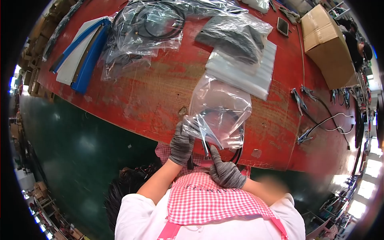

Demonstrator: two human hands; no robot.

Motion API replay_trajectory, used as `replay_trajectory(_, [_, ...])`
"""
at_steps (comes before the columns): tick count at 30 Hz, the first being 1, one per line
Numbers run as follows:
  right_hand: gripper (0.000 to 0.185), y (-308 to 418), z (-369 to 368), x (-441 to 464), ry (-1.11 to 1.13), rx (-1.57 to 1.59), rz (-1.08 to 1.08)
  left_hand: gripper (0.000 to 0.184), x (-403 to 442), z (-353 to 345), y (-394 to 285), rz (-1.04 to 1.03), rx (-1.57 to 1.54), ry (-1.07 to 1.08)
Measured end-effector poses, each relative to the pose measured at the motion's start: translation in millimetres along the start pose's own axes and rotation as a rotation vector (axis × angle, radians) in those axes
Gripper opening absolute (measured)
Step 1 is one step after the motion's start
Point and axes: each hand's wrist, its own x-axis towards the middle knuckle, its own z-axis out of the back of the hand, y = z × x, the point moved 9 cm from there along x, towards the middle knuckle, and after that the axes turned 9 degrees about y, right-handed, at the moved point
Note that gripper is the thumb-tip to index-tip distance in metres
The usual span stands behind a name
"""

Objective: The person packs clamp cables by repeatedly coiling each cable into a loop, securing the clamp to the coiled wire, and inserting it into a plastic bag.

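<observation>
My left hand (182, 145), in a grey knitted glove, is closed on the left edge of a clear plastic bag (220, 96). Partly inside that bag is a metal spring clamp (207, 132), its handles pointing down toward me. A black cable (240, 149) loops out of the bag's lower end. Gloved the same way, my right hand (227, 173) is closed around the cable just below the bag's mouth, one finger extended beside the clamp handles. The palm side of the right hand is hidden.
A stack of flat clear bags (240, 74) lies beyond my hands, under a bagged dark item (236, 38). Bagged cables (154, 22) and a blue folder (90, 60) are left. Right are a phone (283, 27), a cardboard box (326, 44) and loose clamps (299, 102) with cables.
</observation>
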Motion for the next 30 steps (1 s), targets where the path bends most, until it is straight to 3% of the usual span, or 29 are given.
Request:
replay_trajectory(2, [0.069, -12.1, -7.1, -2.9, 0.094, -0.217, -0.177, 0.053, 1.9, -4.0, 9.6, 0.079, 0.024, 0.006])
replay_trajectory(5, [0.073, -21.5, -11.4, -0.9, 0.152, -0.254, -0.277, 0.064, 3.6, -10.6, 17.3, 0.096, -0.020, 0.046])
replay_trajectory(9, [0.083, -31.8, -22.2, 14.3, 0.312, -0.228, -0.451, 0.056, 1.8, 12.4, -2.5, 0.035, -0.104, -0.060])
replay_trajectory(12, [0.070, -42.3, -30.7, 43.0, 0.190, -0.131, -0.398, 0.043, -7.6, 6.3, 3.3, 0.046, -0.132, 0.030])
replay_trajectory(14, [0.067, -44.2, -31.4, 54.5, 0.143, -0.116, -0.322, 0.030, -12.3, 1.7, -3.0, -0.115, 0.076, 0.030])
replay_trajectory(17, [0.059, -32.2, -26.0, 50.8, 0.132, -0.021, -0.296, 0.028, -7.6, 5.5, 7.0, -0.010, 0.057, 0.032])
replay_trajectory(20, [0.048, -23.9, -11.2, 40.2, 0.172, -0.305, -0.159, 0.025, -5.2, 9.1, 8.8, -0.047, 0.031, 0.010])
replay_trajectory(22, [0.032, -23.9, 34.4, 37.0, -0.204, -0.394, -0.064, 0.024, -5.8, 15.0, 2.7, -0.125, 0.037, -0.039])
replay_trajectory(23, [0.032, -35.5, 41.2, 41.3, -0.205, -0.393, -0.067, 0.024, -6.4, 18.8, -5.7, -0.209, 0.044, -0.086])
replay_trajectory(25, [0.029, -31.4, 73.5, 32.4, -0.653, -0.676, 0.098, 0.026, 1.6, 17.8, -8.3, -0.189, 0.099, -0.105])
replay_trajectory(28, [0.032, -62.0, 87.3, 28.1, -0.650, -0.662, -0.022, 0.028, 17.2, 15.0, -8.3, -0.089, 0.218, -0.007])
replay_trajectory(30, [0.028, -71.6, 97.3, 19.5, -0.695, -0.673, -0.046, 0.031, 26.4, 3.4, -4.2, 0.024, 0.280, 0.213])
